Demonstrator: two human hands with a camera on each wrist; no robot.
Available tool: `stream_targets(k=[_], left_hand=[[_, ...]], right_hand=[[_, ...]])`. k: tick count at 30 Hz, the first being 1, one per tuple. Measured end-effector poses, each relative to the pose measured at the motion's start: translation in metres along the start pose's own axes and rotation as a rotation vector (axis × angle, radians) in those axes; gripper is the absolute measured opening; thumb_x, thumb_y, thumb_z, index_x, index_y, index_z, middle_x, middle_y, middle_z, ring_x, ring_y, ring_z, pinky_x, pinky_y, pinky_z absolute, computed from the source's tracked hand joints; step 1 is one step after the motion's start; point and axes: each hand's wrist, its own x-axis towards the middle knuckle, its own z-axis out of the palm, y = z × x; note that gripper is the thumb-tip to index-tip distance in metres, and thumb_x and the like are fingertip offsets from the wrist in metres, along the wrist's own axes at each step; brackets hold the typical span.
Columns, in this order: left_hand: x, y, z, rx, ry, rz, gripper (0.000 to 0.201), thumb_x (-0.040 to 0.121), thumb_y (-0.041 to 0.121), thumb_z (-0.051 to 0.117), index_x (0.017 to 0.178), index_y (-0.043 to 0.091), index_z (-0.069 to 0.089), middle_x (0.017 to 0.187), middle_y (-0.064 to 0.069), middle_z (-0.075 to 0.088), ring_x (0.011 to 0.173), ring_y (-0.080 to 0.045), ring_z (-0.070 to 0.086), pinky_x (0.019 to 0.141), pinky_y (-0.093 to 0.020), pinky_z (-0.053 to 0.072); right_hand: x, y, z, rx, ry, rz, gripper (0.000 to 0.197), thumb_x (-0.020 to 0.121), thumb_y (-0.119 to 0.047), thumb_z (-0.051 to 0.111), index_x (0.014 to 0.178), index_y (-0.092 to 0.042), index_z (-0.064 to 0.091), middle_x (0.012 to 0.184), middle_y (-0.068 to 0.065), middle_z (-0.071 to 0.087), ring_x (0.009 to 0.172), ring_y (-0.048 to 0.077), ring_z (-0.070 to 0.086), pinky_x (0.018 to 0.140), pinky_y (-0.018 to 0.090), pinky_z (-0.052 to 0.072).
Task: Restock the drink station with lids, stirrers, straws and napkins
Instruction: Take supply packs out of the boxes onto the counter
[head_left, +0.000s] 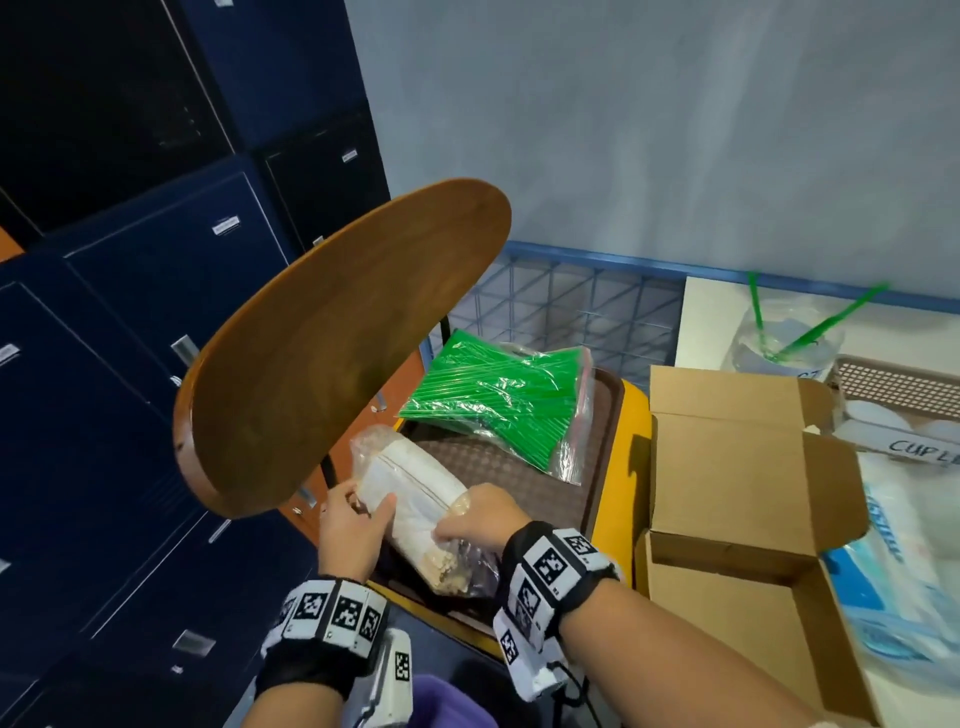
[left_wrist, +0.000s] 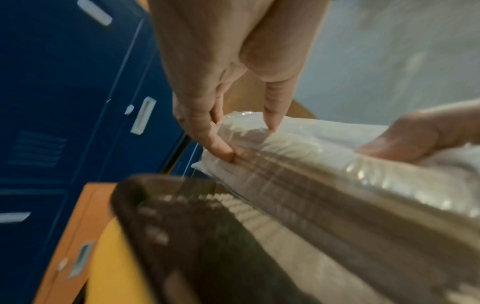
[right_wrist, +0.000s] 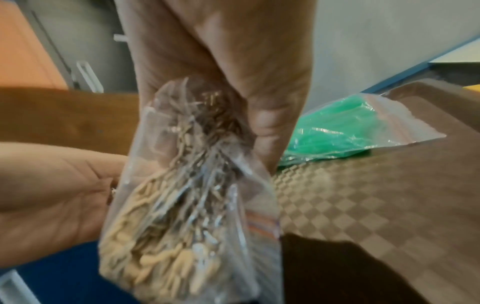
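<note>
A clear zip bag of wooden stirrers is held in both hands just above the brown tray. It looks white at the far end and tan at the near end. My left hand pinches the far end between thumb and fingers. My right hand grips the near end, where the plastic bunches round the stirrers. A zip bag of green straws lies at the tray's far end. A mesh basket of cup lids and a blue-and-white wrapped pack sit at the right.
A wooden chair back rises close above my left hand. An open cardboard box stands right of the tray. A clear cup with two green straws is on the white counter behind it. Blue lockers fill the left side.
</note>
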Motion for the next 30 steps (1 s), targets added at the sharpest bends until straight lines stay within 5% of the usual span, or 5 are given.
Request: stream_targets(k=[8,12,17,25,30], left_hand=[[-0.054,0.103,0.033,-0.524,-0.284,0.096,0.096,0.071,0.055,0.071,0.145,0.024,0.018,0.14,-0.003,0.043,0.12,-0.024,0.052,0.101,-0.048,0.043],[-0.104,0.155,0.07,-0.549,-0.512,0.393,0.064,0.078,0.035,0.068,0.135,0.016,0.043,0.129,-0.01,0.059,0.116,-0.029,0.059,0.093,-0.049,0.049],[-0.174,0.196,0.14,-0.596,-0.654,0.397,0.068,0.076,0.034,0.072,0.132,0.012,0.041,0.126,-0.014,0.059,0.114,-0.034,0.06,0.091,-0.055,0.049],[-0.268,0.227,0.287,-0.173,-0.757,0.516,0.06,0.092,0.031,0.054,0.14,0.013,0.023,0.134,-0.005,0.048,0.121,-0.021,0.051,0.102,-0.043,0.044],[-0.265,0.201,0.35,0.236,-0.721,0.488,0.075,0.088,0.029,0.052,0.147,0.014,0.008,0.143,-0.016,0.038,0.127,-0.031,0.044,0.104,-0.047,0.04]], right_hand=[[-0.095,0.003,-0.072,0.689,0.165,-0.218,0.014,0.081,-0.001,0.067,0.075,-0.012,0.061,0.07,0.002,0.065,0.052,0.0,0.062,0.052,0.009,0.047],[-0.14,0.033,-0.113,0.76,0.244,-0.23,0.035,0.081,-0.015,0.07,0.115,-0.011,0.062,0.107,0.008,0.07,0.098,0.019,0.067,0.091,0.037,0.053],[-0.213,0.092,-0.173,0.758,0.378,-0.327,0.073,0.07,-0.048,0.065,0.135,-0.029,0.037,0.121,-0.007,0.06,0.097,0.003,0.064,0.073,0.019,0.054],[-0.256,0.22,-0.243,0.829,0.749,-0.242,0.058,0.089,-0.022,0.061,0.135,-0.041,0.031,0.126,-0.006,0.057,0.112,0.018,0.06,0.096,0.048,0.049],[-0.23,0.269,-0.25,0.673,0.742,-0.079,0.069,0.093,-0.017,0.054,0.148,-0.025,0.014,0.138,0.005,0.046,0.111,0.019,0.052,0.092,0.031,0.046]])
